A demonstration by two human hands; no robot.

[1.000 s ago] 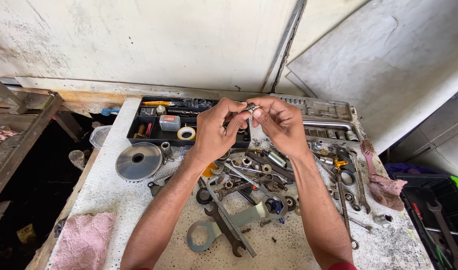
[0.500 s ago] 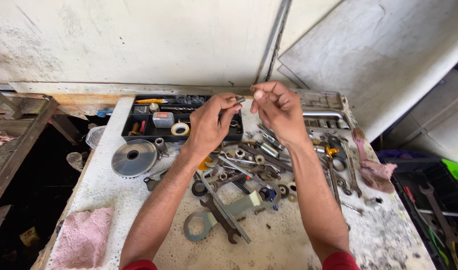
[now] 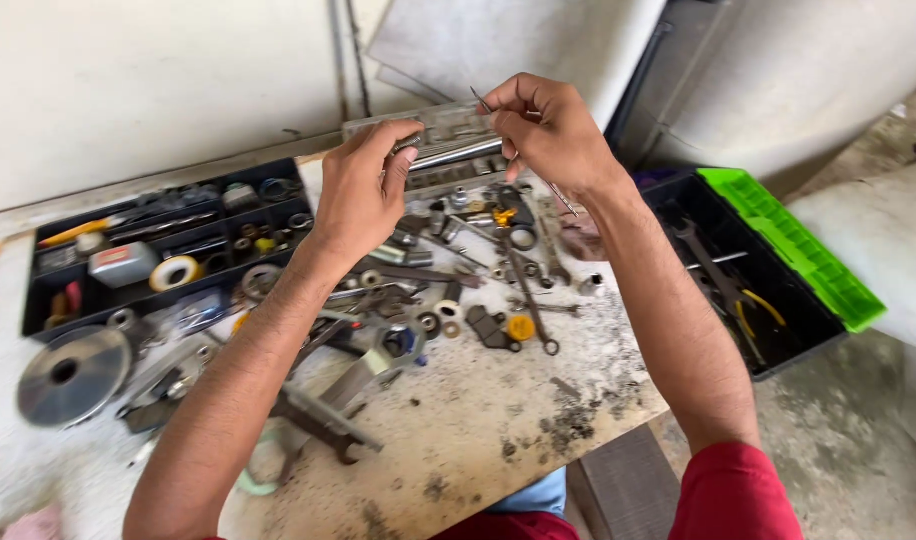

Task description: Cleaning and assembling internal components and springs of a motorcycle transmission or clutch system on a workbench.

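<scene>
Nearest to the camera, two bare forearms rise from red sleeves [image 3: 728,495] and reach forward over the desk [image 3: 478,430], both bent at the wrist so the hands meet above the far edge.

The desk has a rough, pale top, stained with dark grease and chipped paint. On it lies a heavy dark steel wrench [image 3: 323,415] below the left forearm, and to the far left a flat round metal disc [image 3: 73,372] with a hole in the middle. Further on is a thick scatter of small parts — nuts, washers, sockets, a yellow round cap [image 3: 521,327] and slim spanners, most of them dull grey and oily.

The left hand [image 3: 363,190] is raised with the back toward the camera, the fingers curled narrow and the fingertips pinching a small metal piece [image 3: 406,145]; what kind of piece it is I cannot tell. The right hand [image 3: 548,130] is closed in a pinch around a thin metal rod [image 3: 481,98] — its short shiny tip sticks up to the left above the fingers. Both things are held in the air, near each other but apart, over the grey socket set case [image 3: 448,135].

Behind the left hand stands a black plastic tray [image 3: 38,290] with compartments, holding a roll of white tape [image 3: 176,272]. On the right, lower than the desk, an open black toolbox with a bright green lid [image 3: 793,250] holds long tools.
</scene>
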